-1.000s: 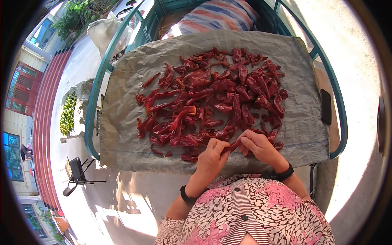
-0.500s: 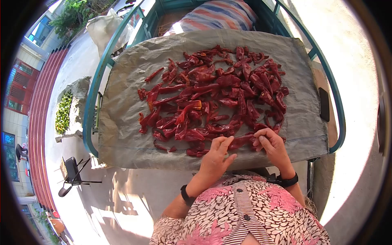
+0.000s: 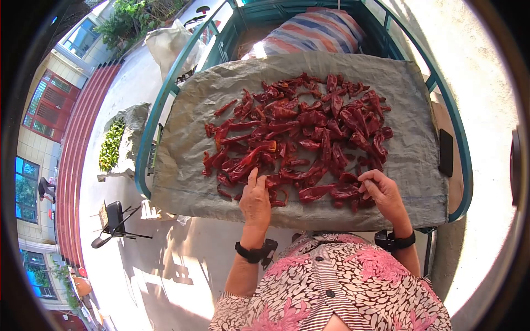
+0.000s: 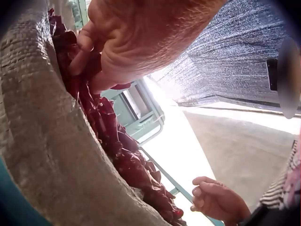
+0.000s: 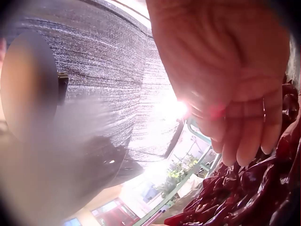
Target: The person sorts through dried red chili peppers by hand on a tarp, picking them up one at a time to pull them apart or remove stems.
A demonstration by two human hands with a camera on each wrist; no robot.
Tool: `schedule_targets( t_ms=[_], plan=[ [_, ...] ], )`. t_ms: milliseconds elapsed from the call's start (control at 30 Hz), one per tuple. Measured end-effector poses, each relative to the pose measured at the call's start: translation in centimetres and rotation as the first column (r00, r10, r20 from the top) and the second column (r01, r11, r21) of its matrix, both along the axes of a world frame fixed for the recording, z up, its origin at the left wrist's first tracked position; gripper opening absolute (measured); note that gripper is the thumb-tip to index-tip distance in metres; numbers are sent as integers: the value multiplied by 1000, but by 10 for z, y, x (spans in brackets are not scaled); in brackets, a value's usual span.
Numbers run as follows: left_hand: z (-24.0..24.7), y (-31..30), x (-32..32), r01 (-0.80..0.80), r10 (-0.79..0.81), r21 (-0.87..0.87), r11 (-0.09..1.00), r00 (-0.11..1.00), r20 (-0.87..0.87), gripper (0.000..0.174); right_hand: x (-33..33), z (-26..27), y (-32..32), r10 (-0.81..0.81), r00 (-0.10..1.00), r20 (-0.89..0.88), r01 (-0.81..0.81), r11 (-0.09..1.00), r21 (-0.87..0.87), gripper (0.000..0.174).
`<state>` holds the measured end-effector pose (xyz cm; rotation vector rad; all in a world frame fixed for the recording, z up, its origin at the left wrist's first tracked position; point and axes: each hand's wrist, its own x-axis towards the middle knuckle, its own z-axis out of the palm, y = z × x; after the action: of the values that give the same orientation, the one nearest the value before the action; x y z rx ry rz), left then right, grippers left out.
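Many dried red chili peppers (image 3: 309, 127) lie heaped on a grey woven sheet (image 3: 193, 110). My left hand (image 3: 255, 201) reaches to the near left edge of the heap, its fingertips right at the peppers. In the left wrist view its fingers (image 4: 81, 61) are spread over them, with part of the contact hidden. My right hand (image 3: 382, 193) is at the near right edge, fingers loosely bent, beside a long chili pepper (image 3: 316, 192) and a few others. The right wrist view shows its fingers (image 5: 247, 146) hanging relaxed over the peppers, with none between them.
A teal metal rail (image 3: 144, 149) surrounds the sheet on both sides. A black phone-like slab (image 3: 446, 153) lies at the right edge. Behind is a striped bag (image 3: 314, 33). On the left stand a folding chair (image 3: 115, 219) and a pile of green peppers (image 3: 112, 144).
Both hands were together over a pepper at the near edge. The left has let go and moved left to the heap; the right has moved slightly right, and the long pepper lies on the sheet.
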<state>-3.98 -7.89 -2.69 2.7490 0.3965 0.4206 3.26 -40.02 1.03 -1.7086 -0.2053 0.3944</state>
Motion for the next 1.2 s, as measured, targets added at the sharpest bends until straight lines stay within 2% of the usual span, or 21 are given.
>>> schedule_targets(
  t_ms=[133,167,233,333,367,467,567,667,767,800,867,967,1067,1167,1200],
  plan=[
    [19,-18,-4,101,-95,-33,994,986,134,22,1,4,6,148,989,-2,-148,989,6,14],
    [28,-29,-5,200,-195,-24,979,972,134,23,1,11,8,241,970,28,-241,970,9,19],
    [44,-61,-6,395,-391,-13,918,911,129,26,1,14,9,330,938,100,-328,944,-38,20],
    [45,-101,-2,548,-546,-86,832,836,50,26,-3,17,26,432,873,224,-399,899,-180,22],
    [43,-108,-2,520,-527,-124,845,850,-25,27,-3,15,28,464,845,266,-409,881,-236,22],
    [48,-117,2,498,-489,-185,847,867,92,26,2,1,20,418,852,316,-406,908,-104,19],
    [44,-119,-4,495,-491,-164,853,868,67,25,7,5,13,509,846,161,-508,860,-53,17],
    [41,-116,-10,417,-413,-151,896,909,57,25,15,9,8,541,832,124,-536,841,-73,15],
    [45,-102,-9,286,-287,-93,954,958,2,26,33,-19,0,338,854,396,-310,941,-135,22],
    [46,-96,-6,252,-253,-63,966,968,7,27,39,-18,-3,264,858,441,-174,956,-235,26],
    [47,-86,-2,186,-186,-6,983,982,18,30,51,-15,-7,128,828,545,121,909,-398,34],
    [51,-76,12,174,-173,-57,983,985,28,36,69,-27,-11,150,799,583,235,814,-531,43],
    [45,-70,29,174,-171,-95,980,985,35,43,74,-30,-9,180,889,421,186,699,-691,49],
    [45,-79,41,198,-188,-110,974,978,89,53,79,-40,-9,195,863,466,212,698,-684,47],
    [46,-82,44,210,-197,-113,971,974,113,57,78,-39,-8,140,837,528,260,749,-610,45]
  ],
)
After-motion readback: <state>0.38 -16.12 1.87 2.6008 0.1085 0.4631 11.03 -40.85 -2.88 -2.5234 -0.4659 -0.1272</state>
